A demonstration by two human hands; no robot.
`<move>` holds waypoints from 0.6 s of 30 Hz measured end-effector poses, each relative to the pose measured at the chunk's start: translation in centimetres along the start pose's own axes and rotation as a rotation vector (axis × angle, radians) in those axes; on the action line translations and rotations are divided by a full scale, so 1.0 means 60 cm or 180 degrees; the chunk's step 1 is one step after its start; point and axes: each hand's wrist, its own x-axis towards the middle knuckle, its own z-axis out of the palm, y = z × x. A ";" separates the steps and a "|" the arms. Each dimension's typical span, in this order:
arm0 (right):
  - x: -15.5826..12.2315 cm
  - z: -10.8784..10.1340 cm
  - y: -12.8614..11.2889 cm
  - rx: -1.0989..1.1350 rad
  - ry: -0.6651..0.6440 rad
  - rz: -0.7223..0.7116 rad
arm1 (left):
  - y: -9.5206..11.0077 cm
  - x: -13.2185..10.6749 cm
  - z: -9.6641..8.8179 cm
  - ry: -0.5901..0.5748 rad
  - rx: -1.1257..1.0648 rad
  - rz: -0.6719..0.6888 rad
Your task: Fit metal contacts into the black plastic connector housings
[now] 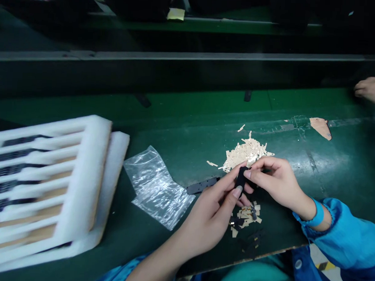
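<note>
Above the green table [181, 132], left hand [211, 213], right hand [274, 180] pinching small black part [240, 178]

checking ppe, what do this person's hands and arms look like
Both hands are bare, no gloves or rings visible. The right hand comes from a bright blue sleeve with a lighter blue cuff. The left hand has its blue left sleeve far up the forearm.
</note>
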 end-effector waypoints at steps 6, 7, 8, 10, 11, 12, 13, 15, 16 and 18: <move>0.002 -0.006 -0.001 -0.0173 -0.0214 0.0093 | 0.010 0.007 0.000 0.0036 -0.0502 -0.0086; 0.001 -0.005 -0.001 -0.0188 -0.0233 0.0148 | 0.011 0.008 0.001 0.0046 -0.0528 -0.0106; -0.001 -0.004 -0.001 -0.0212 -0.0229 0.0174 | 0.010 0.008 0.001 0.0055 -0.0551 -0.0124; -0.003 0.000 -0.001 -0.0241 -0.0233 0.0117 | 0.007 0.009 0.003 0.0095 -0.0621 -0.0147; -0.004 0.001 -0.001 -0.0217 -0.0270 0.0054 | 0.005 0.009 0.003 0.0122 -0.0682 -0.0149; -0.005 0.002 -0.001 -0.0166 -0.0321 -0.0013 | 0.003 0.009 0.003 0.0138 -0.0768 -0.0149; -0.005 0.002 -0.001 -0.0107 -0.0367 -0.0072 | 0.002 0.009 0.002 0.0119 -0.0889 -0.0157; -0.003 0.001 -0.002 -0.0064 -0.0380 -0.0156 | 0.002 0.010 0.000 -0.0049 -0.1237 -0.0236; -0.002 -0.001 -0.002 -0.0094 -0.0353 -0.0187 | 0.003 0.010 -0.002 -0.0189 -0.1460 -0.0323; -0.001 -0.005 -0.003 -0.0209 -0.0286 -0.0222 | 0.008 0.011 -0.006 -0.0450 -0.1889 -0.0562</move>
